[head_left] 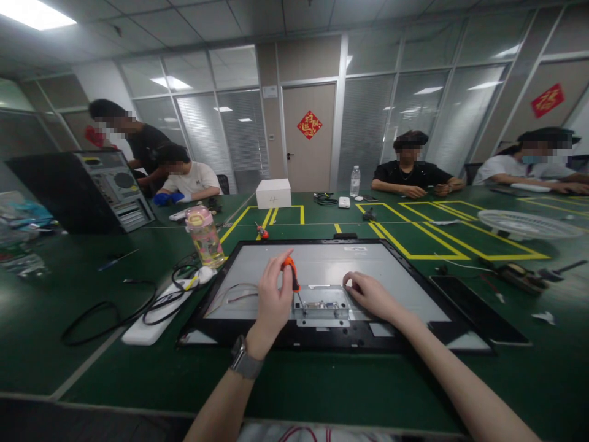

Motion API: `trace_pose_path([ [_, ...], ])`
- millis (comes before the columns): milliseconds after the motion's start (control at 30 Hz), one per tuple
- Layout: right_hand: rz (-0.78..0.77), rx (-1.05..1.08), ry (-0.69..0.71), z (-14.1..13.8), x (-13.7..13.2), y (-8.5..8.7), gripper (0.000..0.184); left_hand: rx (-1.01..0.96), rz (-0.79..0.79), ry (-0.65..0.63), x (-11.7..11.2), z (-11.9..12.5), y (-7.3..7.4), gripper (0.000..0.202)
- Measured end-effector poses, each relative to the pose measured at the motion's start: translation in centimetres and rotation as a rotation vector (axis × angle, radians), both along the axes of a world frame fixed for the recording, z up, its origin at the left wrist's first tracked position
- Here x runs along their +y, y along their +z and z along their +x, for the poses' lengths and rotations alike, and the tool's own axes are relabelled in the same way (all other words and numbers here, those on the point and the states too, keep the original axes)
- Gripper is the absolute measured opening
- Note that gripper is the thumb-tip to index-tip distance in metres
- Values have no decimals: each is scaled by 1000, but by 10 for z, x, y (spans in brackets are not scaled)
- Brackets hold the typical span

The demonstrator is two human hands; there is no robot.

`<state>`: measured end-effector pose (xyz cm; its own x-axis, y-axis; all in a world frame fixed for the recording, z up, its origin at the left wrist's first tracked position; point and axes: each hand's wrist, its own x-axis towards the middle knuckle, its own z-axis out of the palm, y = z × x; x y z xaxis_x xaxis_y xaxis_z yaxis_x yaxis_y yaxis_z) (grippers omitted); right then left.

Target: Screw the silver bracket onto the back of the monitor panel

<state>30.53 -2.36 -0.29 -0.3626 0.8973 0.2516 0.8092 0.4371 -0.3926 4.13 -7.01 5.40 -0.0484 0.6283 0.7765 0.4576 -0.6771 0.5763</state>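
A flat monitor panel [396,270] lies face down on the green table, its silver back up inside a black frame. Near its front middle sits a small metal bracket [322,304]. My left hand [272,298] is closed round an orange-handled screwdriver [291,273], held upright with its tip down at the bracket's left end. My right hand [370,294] rests on the panel just right of the bracket, fingers curled and pressing at the bracket's upper right corner. A watch is on my left wrist.
A pink-lidded bottle [204,236], black cables [138,304] and a white strip lie left of the panel. A computer case [87,190] stands far left. A white box [273,193], fan grille [524,224] and tools lie beyond. Several other people sit around the table.
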Motion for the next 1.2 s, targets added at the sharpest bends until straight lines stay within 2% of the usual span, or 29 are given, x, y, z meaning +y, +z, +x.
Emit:
trace_pose_path([
  [100,3,-4,-1,0,1,0,15,22,38,-8,-1,1,1,25],
  [233,-2,9,-6,-1,-1,1,16,-16,-52,-158,-2,2,1,32],
  [400,-6,19,-1,-2,-1,2,17,2,20,-36,-2,1,1,24],
  [533,-11,28,2,-1,0,1,17,-81,-84,-140,-1,1,1,33],
  [600,-11,24,2,-1,0,1,17,-103,-90,-115,-2,2,2,31],
  [700,-7,10,-1,-1,-1,2,16,-61,-8,-13,-2,1,3,22],
  [867,-3,5,3,0,1,-1,16,-64,-6,-90,-2,-2,4,34],
  [1033,4,14,10,0,2,-2,16,-31,51,2,-1,-1,3,27],
  [1100,0,13,6,0,1,0,16,-18,48,-34,-1,0,2,30],
  [1200,-6,6,-3,-1,0,2,16,-25,-36,-171,-2,0,1,39],
])
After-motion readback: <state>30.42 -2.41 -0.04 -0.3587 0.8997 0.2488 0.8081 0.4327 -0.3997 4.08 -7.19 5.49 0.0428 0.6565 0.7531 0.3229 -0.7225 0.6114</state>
